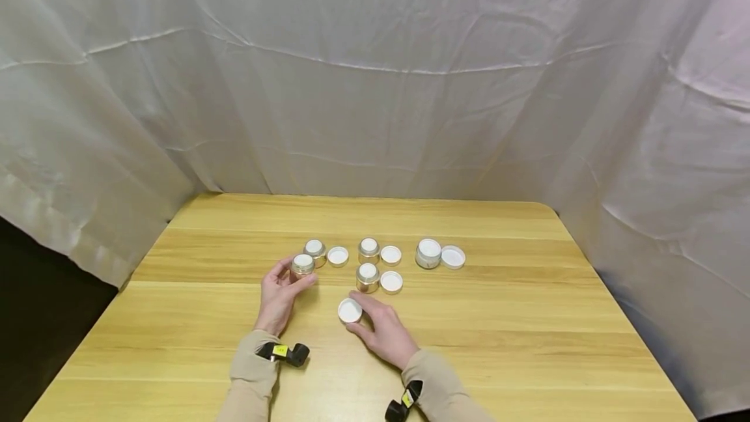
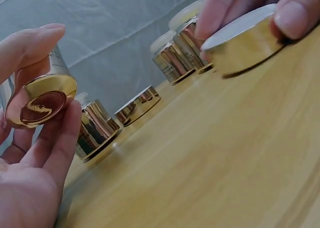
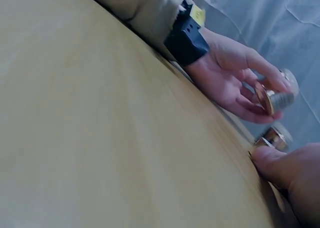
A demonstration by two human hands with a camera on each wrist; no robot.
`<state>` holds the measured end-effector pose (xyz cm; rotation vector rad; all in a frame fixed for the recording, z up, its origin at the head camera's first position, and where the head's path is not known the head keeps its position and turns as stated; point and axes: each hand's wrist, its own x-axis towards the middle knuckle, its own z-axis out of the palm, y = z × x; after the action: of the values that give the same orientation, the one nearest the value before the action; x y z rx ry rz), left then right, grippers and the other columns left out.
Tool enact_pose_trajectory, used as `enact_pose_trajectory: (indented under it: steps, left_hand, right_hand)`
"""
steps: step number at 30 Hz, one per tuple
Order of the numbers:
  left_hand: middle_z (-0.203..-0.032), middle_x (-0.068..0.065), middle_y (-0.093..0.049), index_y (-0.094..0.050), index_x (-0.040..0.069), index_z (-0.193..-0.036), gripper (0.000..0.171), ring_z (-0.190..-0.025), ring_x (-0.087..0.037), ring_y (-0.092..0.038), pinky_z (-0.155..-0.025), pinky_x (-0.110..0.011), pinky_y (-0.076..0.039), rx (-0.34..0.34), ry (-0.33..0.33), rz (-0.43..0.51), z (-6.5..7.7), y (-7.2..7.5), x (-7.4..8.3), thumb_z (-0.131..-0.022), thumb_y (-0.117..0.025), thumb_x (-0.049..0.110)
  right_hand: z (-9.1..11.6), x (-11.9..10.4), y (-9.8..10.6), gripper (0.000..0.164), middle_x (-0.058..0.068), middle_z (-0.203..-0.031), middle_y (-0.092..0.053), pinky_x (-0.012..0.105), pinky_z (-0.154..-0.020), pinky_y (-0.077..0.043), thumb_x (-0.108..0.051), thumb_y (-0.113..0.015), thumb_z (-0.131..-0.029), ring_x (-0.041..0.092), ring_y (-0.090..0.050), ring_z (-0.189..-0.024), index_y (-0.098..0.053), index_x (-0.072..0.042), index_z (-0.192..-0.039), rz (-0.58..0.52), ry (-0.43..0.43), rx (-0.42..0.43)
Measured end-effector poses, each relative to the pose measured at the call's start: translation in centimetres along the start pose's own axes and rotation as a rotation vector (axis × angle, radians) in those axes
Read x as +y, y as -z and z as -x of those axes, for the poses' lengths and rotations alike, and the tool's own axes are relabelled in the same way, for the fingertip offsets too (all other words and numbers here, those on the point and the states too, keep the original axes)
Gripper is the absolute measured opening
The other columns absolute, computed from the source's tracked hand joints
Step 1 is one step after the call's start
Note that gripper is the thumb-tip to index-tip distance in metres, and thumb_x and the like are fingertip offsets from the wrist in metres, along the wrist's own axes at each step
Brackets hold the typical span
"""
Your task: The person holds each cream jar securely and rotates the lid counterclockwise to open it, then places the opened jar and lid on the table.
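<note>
My left hand (image 1: 277, 295) grips a small gold jar (image 1: 302, 264) with a white inner top, raised off the table and tilted so its gold base faces the left wrist view. Between thumb and fingers my right hand (image 1: 387, 333) pinches a gold lid (image 1: 349, 311), its white inside turned up, low over the tabletop. Just behind the held jar stands another gold jar (image 1: 314, 249), with an upturned lid (image 1: 338, 256) at its right. Two more gold jars (image 1: 367, 277) stand in the middle, each having an upturned lid (image 1: 391, 282) beside it.
Farther right stands a wider jar (image 1: 428, 254) with its upturned lid (image 1: 453, 257) against its side. Everything sits on a wooden table (image 1: 515, 318). Grey curtains (image 1: 375, 109) hang behind the table and along its sides.
</note>
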<state>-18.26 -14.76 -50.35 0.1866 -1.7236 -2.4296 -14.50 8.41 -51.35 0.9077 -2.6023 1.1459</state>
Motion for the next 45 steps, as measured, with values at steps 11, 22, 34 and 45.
enact_pose_trajectory:
  steps: [11,22,34,45]
  left_hand:
    - [-0.105,0.008,-0.064,-0.063,0.011,-0.114,0.048,-0.096,-0.004,-0.066,-0.085,-0.016,-0.057,0.039,-0.021,-0.039,-0.1,0.0,0.1,-0.075,-0.077,-0.014]
    - [-0.106,0.007,-0.064,-0.063,0.009,-0.117,0.049,-0.091,-0.003,-0.066,-0.083,-0.016,-0.057,0.042,-0.03,-0.017,-0.2,-0.1,0.0,-0.076,-0.077,-0.014]
    - [-0.103,0.009,-0.064,-0.064,0.012,-0.113,0.047,-0.094,-0.003,-0.066,-0.084,-0.016,-0.057,0.056,-0.01,-0.023,-0.1,-0.2,-0.2,-0.076,-0.076,-0.014]
    - [-0.103,0.009,-0.064,-0.063,0.011,-0.115,0.048,-0.093,-0.003,-0.066,-0.083,-0.016,-0.057,0.05,-0.017,-0.032,-0.2,-0.2,-0.2,-0.076,-0.077,-0.013]
  right_hand:
    - [-1.8,-1.4,-1.8,0.051,0.019,-0.136,-0.064,0.046,-0.111,-0.05,-0.02,-0.074,-0.091,0.033,-0.061,-0.128,-0.058,0.002,-0.135,0.068,-0.003,0.022]
    - [-3.6,-1.8,-3.7,0.05,0.019,-0.134,-0.064,0.043,-0.107,-0.053,-0.019,-0.074,-0.092,0.033,-0.063,-0.124,-0.057,0.001,-0.135,0.093,-0.067,0.115]
    - [-4.6,-1.8,-5.0,0.041,0.019,-0.126,-0.066,0.039,-0.096,-0.06,-0.016,-0.074,-0.091,0.033,-0.068,-0.113,-0.059,0.003,-0.125,0.174,-0.065,0.197]
    - [-5.1,-2.1,-5.2,0.049,0.025,-0.13,-0.063,0.04,-0.098,-0.059,-0.016,-0.071,-0.094,0.037,-0.066,-0.116,-0.055,0.009,-0.132,0.244,-0.083,0.222]
